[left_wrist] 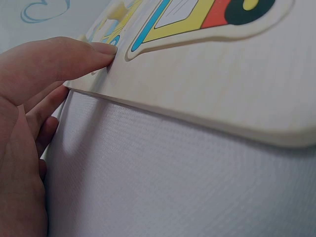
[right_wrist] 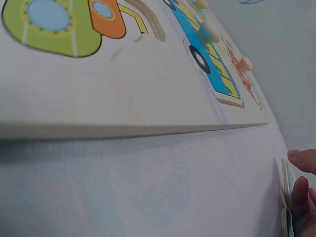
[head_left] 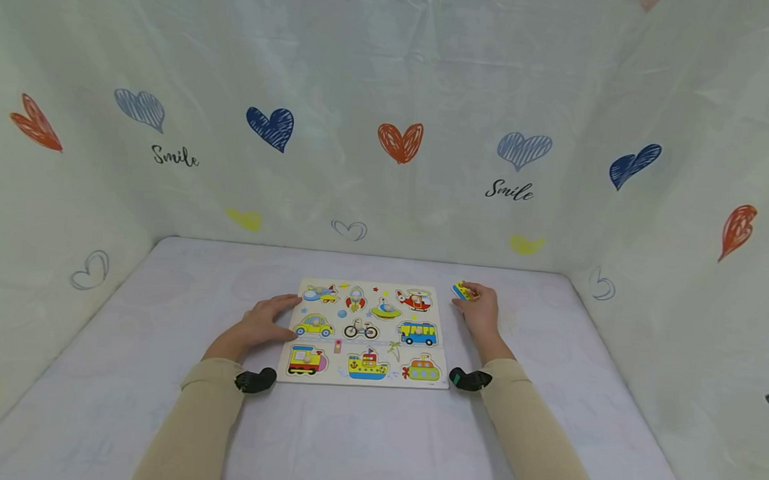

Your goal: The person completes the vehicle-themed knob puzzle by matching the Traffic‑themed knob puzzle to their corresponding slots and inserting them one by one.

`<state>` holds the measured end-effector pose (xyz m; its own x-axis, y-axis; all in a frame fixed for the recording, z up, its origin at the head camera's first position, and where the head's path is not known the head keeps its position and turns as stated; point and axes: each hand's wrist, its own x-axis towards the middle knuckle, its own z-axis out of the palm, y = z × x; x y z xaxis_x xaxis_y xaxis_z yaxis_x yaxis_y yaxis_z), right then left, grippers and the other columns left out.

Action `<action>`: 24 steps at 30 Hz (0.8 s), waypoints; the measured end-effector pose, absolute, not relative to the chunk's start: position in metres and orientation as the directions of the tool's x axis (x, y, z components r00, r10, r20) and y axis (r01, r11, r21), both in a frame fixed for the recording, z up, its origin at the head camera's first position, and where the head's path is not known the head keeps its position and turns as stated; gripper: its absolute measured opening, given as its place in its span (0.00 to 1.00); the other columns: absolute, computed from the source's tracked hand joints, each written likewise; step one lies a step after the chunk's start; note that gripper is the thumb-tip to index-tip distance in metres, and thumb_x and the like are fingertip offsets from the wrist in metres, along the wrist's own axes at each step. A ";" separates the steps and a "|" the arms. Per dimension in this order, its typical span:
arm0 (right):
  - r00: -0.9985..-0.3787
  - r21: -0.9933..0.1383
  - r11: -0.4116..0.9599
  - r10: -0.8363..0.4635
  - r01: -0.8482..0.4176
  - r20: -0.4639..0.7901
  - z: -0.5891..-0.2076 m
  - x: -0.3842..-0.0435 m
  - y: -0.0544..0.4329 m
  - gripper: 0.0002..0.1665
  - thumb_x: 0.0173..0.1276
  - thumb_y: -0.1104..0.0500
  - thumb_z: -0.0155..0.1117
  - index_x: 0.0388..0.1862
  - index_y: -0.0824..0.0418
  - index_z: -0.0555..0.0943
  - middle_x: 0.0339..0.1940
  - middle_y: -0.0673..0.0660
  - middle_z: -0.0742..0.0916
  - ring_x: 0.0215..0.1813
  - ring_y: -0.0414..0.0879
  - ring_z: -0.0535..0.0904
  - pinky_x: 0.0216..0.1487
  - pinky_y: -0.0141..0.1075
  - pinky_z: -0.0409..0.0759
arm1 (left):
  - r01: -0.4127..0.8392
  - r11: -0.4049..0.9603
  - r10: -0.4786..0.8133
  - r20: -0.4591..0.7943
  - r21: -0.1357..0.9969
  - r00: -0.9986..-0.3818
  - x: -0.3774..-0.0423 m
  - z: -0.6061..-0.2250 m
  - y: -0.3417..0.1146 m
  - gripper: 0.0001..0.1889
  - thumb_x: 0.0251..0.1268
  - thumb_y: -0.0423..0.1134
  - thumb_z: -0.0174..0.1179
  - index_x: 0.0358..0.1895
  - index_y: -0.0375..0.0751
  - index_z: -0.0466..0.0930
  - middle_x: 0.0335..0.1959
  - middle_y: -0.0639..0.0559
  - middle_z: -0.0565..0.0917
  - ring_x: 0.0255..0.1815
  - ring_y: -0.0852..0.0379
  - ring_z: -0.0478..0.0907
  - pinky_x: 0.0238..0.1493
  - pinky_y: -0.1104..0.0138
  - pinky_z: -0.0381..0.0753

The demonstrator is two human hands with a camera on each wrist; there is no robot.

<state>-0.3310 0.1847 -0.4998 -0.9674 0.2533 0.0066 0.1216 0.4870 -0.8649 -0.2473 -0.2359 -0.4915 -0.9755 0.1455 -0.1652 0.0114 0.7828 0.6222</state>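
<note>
A wooden peg puzzle board [head_left: 372, 283] with vehicle pictures lies on the table. My left hand [head_left: 259, 328] rests at its left side. In the left wrist view the thumb [left_wrist: 94, 54] touches the board's top near a picture, with other fingers along the edge. Beyond the board's upper right corner, my right hand [head_left: 481, 314] pinches a small yellow and blue puzzle piece [head_left: 462, 291] between thumb and fingers. The right wrist view shows this hand only at its edge, beside thin pieces [right_wrist: 285, 182] seen edge-on; their pictures are mostly hidden.
Knobs stand up from several seated pieces, such as the blue bus [head_left: 419, 334]. The boat [head_left: 368, 366] and submarine [head_left: 420, 369] pictures show no clear knob. A white cloth wall [head_left: 335, 187] with printed hearts encloses the table's [head_left: 348, 441] back and sides.
</note>
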 end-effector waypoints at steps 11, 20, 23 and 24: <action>-0.967 -0.840 0.526 0.255 0.133 0.007 -0.503 -0.333 0.185 0.28 0.65 0.65 0.67 0.64 0.65 0.76 0.65 0.65 0.72 0.66 0.58 0.67 0.67 0.49 0.68 | -0.003 0.780 0.134 -0.172 0.626 -0.976 -0.248 -0.492 -0.234 0.43 0.50 0.40 0.69 0.73 0.39 0.62 0.75 0.37 0.58 0.73 0.33 0.47 0.66 0.33 0.44; -0.975 -0.843 0.522 0.224 0.130 -0.012 -0.504 -0.329 0.182 0.20 0.67 0.65 0.64 0.58 0.65 0.79 0.58 0.62 0.79 0.59 0.56 0.74 0.60 0.46 0.75 | -0.011 0.788 0.125 -0.177 0.616 -0.976 -0.247 -0.490 -0.233 0.43 0.51 0.41 0.69 0.73 0.39 0.62 0.75 0.37 0.58 0.73 0.33 0.47 0.66 0.33 0.44; -0.974 -0.841 0.523 0.228 0.139 -0.020 -0.503 -0.329 0.181 0.19 0.67 0.65 0.64 0.57 0.64 0.80 0.56 0.62 0.80 0.56 0.55 0.74 0.58 0.45 0.76 | -0.011 0.788 0.124 -0.176 0.616 -0.977 -0.247 -0.490 -0.233 0.43 0.51 0.41 0.69 0.73 0.39 0.62 0.75 0.38 0.58 0.73 0.33 0.47 0.66 0.34 0.44; -0.973 -0.839 0.525 0.230 0.143 -0.022 -0.503 -0.329 0.180 0.19 0.67 0.65 0.64 0.57 0.64 0.80 0.55 0.62 0.80 0.55 0.55 0.74 0.58 0.45 0.76 | -0.009 0.786 0.127 -0.175 0.618 -0.976 -0.247 -0.490 -0.233 0.43 0.51 0.41 0.69 0.73 0.39 0.62 0.75 0.38 0.58 0.73 0.33 0.47 0.66 0.34 0.44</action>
